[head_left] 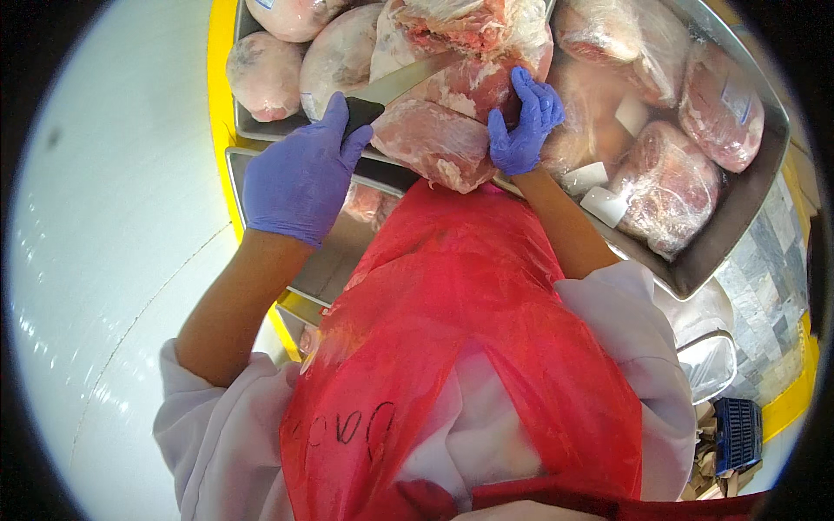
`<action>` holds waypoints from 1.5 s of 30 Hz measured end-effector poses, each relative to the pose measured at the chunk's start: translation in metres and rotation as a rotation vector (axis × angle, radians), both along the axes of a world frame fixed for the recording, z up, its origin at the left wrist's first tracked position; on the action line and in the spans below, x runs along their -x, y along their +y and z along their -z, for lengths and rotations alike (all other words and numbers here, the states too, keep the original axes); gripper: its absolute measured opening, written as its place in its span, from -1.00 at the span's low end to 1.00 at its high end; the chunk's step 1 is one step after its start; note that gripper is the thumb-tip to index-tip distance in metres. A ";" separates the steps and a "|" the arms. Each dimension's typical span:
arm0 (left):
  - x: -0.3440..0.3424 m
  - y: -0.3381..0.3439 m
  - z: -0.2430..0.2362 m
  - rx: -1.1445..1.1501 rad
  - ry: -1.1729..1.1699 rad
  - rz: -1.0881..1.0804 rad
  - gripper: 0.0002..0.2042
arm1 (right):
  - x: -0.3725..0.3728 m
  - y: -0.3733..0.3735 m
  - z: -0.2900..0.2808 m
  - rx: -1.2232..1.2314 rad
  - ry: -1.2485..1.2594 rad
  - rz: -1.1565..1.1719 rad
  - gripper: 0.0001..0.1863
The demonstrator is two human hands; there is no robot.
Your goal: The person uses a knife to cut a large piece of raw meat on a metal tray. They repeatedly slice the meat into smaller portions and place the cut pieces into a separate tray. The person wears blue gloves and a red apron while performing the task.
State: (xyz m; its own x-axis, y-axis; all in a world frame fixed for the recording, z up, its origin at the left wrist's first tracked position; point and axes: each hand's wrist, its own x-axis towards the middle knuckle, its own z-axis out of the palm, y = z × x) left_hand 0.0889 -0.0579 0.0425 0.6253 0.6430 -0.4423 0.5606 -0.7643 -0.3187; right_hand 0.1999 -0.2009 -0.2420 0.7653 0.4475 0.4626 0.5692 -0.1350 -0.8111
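Observation:
My left hand [295,187], in a blue glove, is closed on the black handle of a knife [404,78]. The blade's tip meets a large raw cut of meat [482,87] at the top centre, near a red, ragged patch. My blue-gloved right hand [521,126] rests at that cut's right side, fingers bent and apart, thumb held away from them. A smaller piece of meat [430,143] lies just below the blade, between both hands.
A metal tray [747,208] of wrapped meat [660,191] is at right; another tray [256,130] holds round pieces [265,78] upper left. A lower tray [317,260] shows beneath my left hand. A blue plastic crate [737,434] sits lower right. My red apron [443,286] fills the lower middle.

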 end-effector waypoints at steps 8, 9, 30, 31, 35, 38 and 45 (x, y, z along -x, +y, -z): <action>0.033 -0.025 0.035 0.018 -0.139 -0.209 -0.48 | -0.003 0.001 0.000 0.001 -0.030 -0.030 -0.24; 0.035 -0.027 0.039 0.011 -0.162 -0.213 -0.48 | -0.005 -0.001 -0.001 0.009 -0.053 -0.032 -0.24; 0.077 -0.039 0.093 0.025 -0.445 -0.302 -0.48 | -0.008 -0.001 0.004 0.030 -0.111 -0.035 -0.25; 0.077 -0.040 0.094 0.021 -0.444 -0.304 -0.49 | -0.008 -0.001 0.004 0.031 -0.111 -0.037 -0.25; 0.082 -0.041 0.102 0.023 -0.467 -0.315 -0.49 | -0.011 -0.003 0.001 0.058 -0.128 -0.056 -0.25; 0.087 -0.039 0.109 0.016 -0.499 -0.291 -0.48 | -0.010 -0.002 0.000 0.056 -0.127 -0.070 -0.26; 0.087 -0.041 0.112 0.097 -0.420 -0.366 -0.43 | -0.009 0.000 0.002 0.030 -0.138 -0.039 -0.24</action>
State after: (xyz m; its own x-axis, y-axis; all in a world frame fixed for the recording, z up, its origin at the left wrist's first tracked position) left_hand 0.0018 -0.0989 -0.0693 0.5042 0.8199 -0.2712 0.8582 -0.5108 0.0509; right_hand 0.2093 -0.2005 -0.2442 0.6770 0.4909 0.5483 0.6805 -0.1340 -0.7203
